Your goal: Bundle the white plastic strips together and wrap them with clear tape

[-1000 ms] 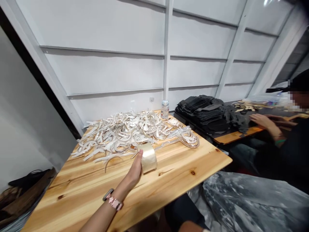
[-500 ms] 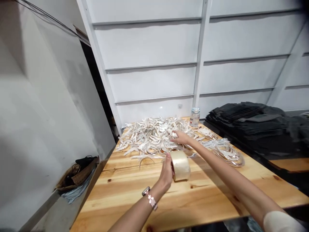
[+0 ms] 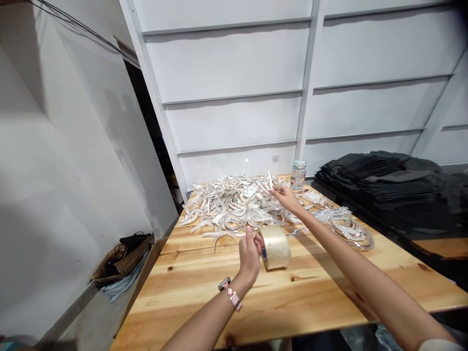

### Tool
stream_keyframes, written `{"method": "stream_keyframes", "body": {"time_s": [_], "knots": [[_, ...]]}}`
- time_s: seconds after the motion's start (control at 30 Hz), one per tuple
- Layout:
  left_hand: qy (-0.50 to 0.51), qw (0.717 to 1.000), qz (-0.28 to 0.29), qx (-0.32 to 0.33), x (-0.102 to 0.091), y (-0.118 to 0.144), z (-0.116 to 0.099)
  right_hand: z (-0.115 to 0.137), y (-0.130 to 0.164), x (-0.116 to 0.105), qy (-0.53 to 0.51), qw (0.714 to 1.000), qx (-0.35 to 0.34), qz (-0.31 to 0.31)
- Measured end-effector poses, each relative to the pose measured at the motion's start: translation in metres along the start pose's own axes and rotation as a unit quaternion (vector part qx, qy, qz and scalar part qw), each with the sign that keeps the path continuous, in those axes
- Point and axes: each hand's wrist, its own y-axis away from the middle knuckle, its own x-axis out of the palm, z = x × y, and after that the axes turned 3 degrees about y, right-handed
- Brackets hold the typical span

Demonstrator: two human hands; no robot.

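A: There's only the head view. What are the 2 hands doing?

B: The left hand point(image 3: 249, 256) holds a roll of clear tape point(image 3: 277, 247), with its fingers at the roll's open side. The right hand point(image 3: 288, 199) is nearly closed and seems to pinch pale strips point(image 3: 270, 180) at the heap's far right.

A: Where is the roll?

B: Over the near half of the wooden table point(image 3: 204, 292), in front of the heap point(image 3: 230, 197). I can't tell whether its lower edge touches the wood.

A: How far along does the work look?

B: Early, I'd judge. 1 looped bundle point(image 3: 351, 231) lies to the right of the heap, so some strips look gathered. Most lie loose and tangled, so much sorting seems left. I see no tape going from the roll to the strips.

A: Anything else nearby?

B: A clear jar point(image 3: 299, 176) behind the right hand, and a black stack point(image 3: 380, 178) on the surface to the right.
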Motion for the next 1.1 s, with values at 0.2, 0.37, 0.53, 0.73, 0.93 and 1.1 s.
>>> {"method": "stream_keyframes", "body": {"time_s": [0.2, 0.37, 0.53, 0.73, 0.93, 1.1], "knots": [[-0.013, 0.991, -0.095, 0.096, -0.007, -0.003, -0.019, 0.015, 0.049, -0.006, -0.195, 0.976, 0.004, -0.099], [-0.035, 0.990, -0.072, 0.119, -0.005, 0.002, -0.021, 0.007, 0.074, -0.003, -0.261, 0.957, 0.014, -0.123], [-0.066, 0.989, -0.039, 0.126, -0.001, 0.005, -0.013, 0.000, 0.077, 0.001, -0.295, 0.947, 0.038, -0.121], [-0.083, 0.987, -0.021, 0.133, 0.003, 0.006, -0.009, 0.003, 0.082, 0.004, -0.334, 0.934, 0.056, -0.114], [-0.072, 0.990, -0.019, 0.123, 0.004, 0.005, -0.011, 0.003, 0.080, 0.001, -0.399, 0.904, 0.084, -0.126], [-0.059, 0.991, -0.020, 0.115, 0.005, 0.006, -0.014, -0.003, 0.077, 0.003, -0.470, 0.863, 0.118, -0.144]]}}
